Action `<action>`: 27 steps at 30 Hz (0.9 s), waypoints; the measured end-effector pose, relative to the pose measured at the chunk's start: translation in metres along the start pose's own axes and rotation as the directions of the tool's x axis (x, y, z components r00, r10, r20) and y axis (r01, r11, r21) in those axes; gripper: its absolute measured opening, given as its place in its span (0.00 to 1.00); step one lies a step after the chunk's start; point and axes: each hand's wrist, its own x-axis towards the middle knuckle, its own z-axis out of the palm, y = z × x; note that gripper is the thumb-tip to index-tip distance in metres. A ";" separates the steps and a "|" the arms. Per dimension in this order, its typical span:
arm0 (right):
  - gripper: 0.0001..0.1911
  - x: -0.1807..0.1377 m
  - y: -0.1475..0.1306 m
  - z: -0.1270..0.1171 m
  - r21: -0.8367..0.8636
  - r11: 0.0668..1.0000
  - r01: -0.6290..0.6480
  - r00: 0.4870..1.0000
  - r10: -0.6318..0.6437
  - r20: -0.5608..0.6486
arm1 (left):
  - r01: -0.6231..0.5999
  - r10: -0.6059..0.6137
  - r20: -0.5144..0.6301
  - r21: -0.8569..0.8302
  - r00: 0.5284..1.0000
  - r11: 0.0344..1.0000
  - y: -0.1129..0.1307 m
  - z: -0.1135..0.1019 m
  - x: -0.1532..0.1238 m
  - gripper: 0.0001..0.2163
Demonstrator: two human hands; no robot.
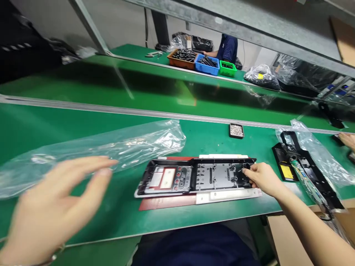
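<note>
One black plastic panel (196,175), laid on the green bench (210,142), is gripped at its end by the right hand (263,179); the blurred left hand (55,207), apparently empty and spread, is raised beside one clear bag (91,151).

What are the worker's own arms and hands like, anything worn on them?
Both are bare: no gloves, no sleeves in view. The left hand, blurred, shows a thin silvery bracelet at the wrist. The right hand and forearm carry nothing visible.

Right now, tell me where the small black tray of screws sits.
In the head view, the small black tray of screws sits on the green table right of centre, just behind the long black panel and near the metal rail.
</note>
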 end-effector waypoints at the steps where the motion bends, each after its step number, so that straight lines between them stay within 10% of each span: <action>1: 0.23 0.003 0.003 0.002 -0.003 1.000 0.015 1.000 -0.015 0.001 | -0.043 0.044 0.034 -0.030 0.998 0.999 0.018 0.018 0.006 0.13; 10: 0.27 0.002 0.019 0.003 0.171 0.974 0.151 0.986 -0.162 0.050 | -0.350 0.420 0.274 -0.268 0.865 0.898 0.147 0.105 0.048 0.09; 27: 0.29 0.003 0.014 0.014 0.417 0.906 0.072 0.978 -0.147 0.151 | -0.368 0.435 0.347 -0.245 0.831 0.897 0.120 0.130 0.057 0.17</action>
